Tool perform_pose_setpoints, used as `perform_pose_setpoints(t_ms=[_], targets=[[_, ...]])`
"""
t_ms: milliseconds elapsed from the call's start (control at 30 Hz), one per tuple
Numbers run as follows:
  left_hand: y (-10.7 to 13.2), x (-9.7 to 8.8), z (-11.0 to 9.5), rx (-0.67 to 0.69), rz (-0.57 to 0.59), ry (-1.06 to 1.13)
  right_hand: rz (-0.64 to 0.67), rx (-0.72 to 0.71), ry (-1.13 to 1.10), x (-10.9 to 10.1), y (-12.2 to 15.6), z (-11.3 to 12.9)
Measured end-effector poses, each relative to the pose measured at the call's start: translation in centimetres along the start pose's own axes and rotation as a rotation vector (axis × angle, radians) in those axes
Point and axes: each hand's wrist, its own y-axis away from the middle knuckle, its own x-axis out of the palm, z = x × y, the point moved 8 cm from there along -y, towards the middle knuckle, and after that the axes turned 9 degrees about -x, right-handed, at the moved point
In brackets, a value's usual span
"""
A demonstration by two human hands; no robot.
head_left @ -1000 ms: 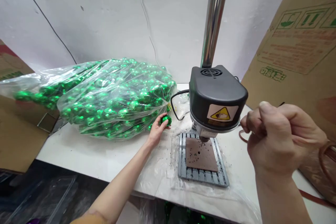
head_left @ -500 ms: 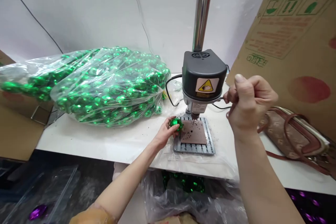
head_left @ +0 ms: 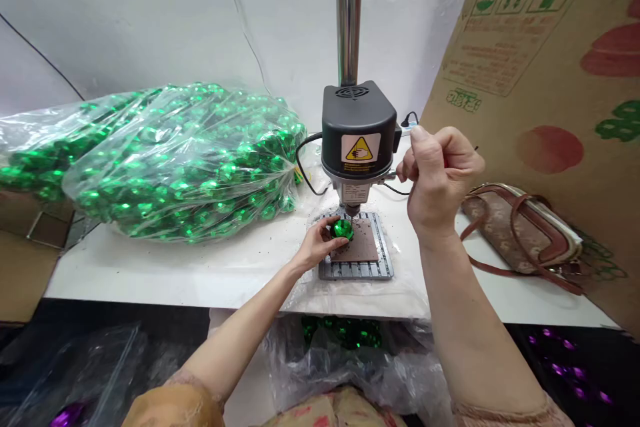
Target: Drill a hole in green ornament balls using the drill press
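A bare strip of counter (head_left: 165, 273) runs along the front edge, before the bulging plastic bag (head_left: 200, 167), giving a low way in from the left to the drill press base (head_left: 357, 272). The bag blocks passage behind that strip, and a looping black cable (head_left: 297, 159) crosses the narrow gap between bag and drill head (head_left: 357, 127). Above the base, room is tight: the left grip (head_left: 320, 243) with its green ball (head_left: 343, 229) fills the left side beneath the chuck (head_left: 353, 209). The right grip (head_left: 435, 180) hangs beside the head; farther right, a handbag (head_left: 523, 233) and cardboard box (head_left: 530, 33) hem in the space.
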Motion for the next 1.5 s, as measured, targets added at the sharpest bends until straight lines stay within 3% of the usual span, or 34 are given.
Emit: perform_pose_setpoints(t_ms=[200, 400, 667, 833, 1067, 1500], targets=[[-0.2, 0.7, -0.7, 0.042, -0.032, -0.12, 0.004, -0.003, 0.02, -0.1, 0.1, 0.0], [0.8, 1.4, -2.0, 0.211, -0.202, -0.321, 0.011, -0.007, 0.035, -0.1, 0.2, 0.2], [0.5, 2.9, -0.1, 0.193, -0.12, -0.172, 0.057, -0.041, 0.081, 0.1, 0.2, 0.4], [0.3, 2.9, -0.1, 0.197, -0.094, -0.153, 0.048, -0.063, 0.061, -0.2, 0.8, 0.5], [0.3, 2.8, -0.3, 0.214, -0.083, -0.186, 0.012, -0.238, -0.046, -1.3, 3.1, 1.2], [0.5, 2.9, -0.5, 0.237, -0.073, -0.191, 0.018, -0.337, -0.076, -2.2, 5.1, 0.8]])
